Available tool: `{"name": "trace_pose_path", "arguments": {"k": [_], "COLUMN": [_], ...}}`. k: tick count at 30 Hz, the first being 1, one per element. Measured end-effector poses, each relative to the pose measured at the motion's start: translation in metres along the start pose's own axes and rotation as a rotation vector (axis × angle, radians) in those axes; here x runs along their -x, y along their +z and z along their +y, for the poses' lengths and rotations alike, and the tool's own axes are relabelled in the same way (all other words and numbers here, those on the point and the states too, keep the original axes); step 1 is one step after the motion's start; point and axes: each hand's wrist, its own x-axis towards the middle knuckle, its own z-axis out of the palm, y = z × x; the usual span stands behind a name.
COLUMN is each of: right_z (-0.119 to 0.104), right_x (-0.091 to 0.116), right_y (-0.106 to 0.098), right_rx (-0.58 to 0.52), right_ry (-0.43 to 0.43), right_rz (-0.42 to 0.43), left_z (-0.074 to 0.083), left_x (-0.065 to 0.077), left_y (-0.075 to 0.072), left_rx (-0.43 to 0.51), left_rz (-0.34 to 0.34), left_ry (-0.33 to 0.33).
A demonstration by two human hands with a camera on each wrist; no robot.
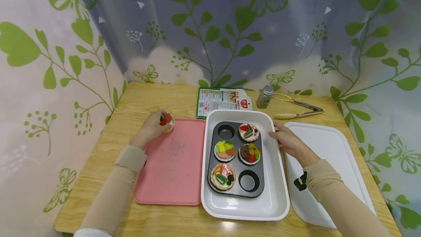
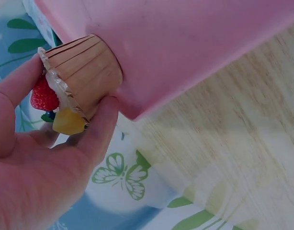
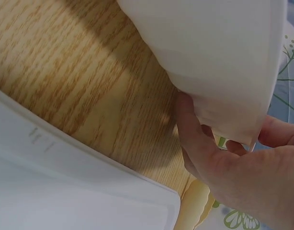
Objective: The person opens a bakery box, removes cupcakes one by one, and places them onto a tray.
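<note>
My left hand [image 1: 152, 127] grips a fruit-topped toy cupcake [image 1: 169, 123] at the far left corner of the pink tray [image 1: 171, 178]. In the left wrist view the cupcake [image 2: 84, 64] is tipped on its side, its pleated brown case between thumb and fingers, a strawberry and a yellow piece on top. On the other side, my right hand [image 1: 289, 140] pinches the right wall of a deep white tub [image 1: 285, 202], thumb inside and fingers outside. Inside the tub sits a dark muffin pan [image 1: 237, 164] with several fruit tarts [image 1: 223, 176]; its top-left and bottom-right cups show bare metal.
Behind the tub lie a flat printed packet [image 1: 218, 101], a small lidded jar [image 1: 265, 97] and tongs [image 1: 306, 109] with pale tips. A white tray [image 1: 325, 156] is to the right. Patterned curtains border the wooden table [image 1: 105, 156].
</note>
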Motion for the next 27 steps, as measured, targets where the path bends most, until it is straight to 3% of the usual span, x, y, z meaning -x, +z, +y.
{"name": "trace_pose_path", "arguments": {"k": [3, 6, 9, 12, 20, 27], "right_z": [-0.001, -0.001, 0.000, 0.001, 0.005, 0.005], "right_x": [0.000, 0.000, 0.000, -0.001, -0.001, 0.000], "right_y": [-0.001, -0.002, -0.002, -0.001, 0.000, 0.001], "right_rx": [0.005, 0.011, 0.006, 0.001, -0.011, -0.010], "right_ry": [-0.001, -0.006, -0.005, -0.008, -0.011, -0.019], "right_rz": [-0.001, -0.004, 0.002, 0.002, 0.005, 0.015], "left_z": [0.004, 0.020, 0.048, 0.082, 0.169, 0.218], "left_x": [0.002, 0.003, 0.001, -0.004, -0.018, -0.026], "left_y": [-0.003, -0.009, -0.012, -0.010, 0.020, 0.060], "left_rx": [-0.028, -0.055, -0.054, 0.019, 0.179, 0.172], "left_rz": [0.025, 0.064, 0.089, 0.080, 0.004, -0.074], "left_ry": [0.011, 0.041, 0.108, 0.174, 0.340, 0.426]}}
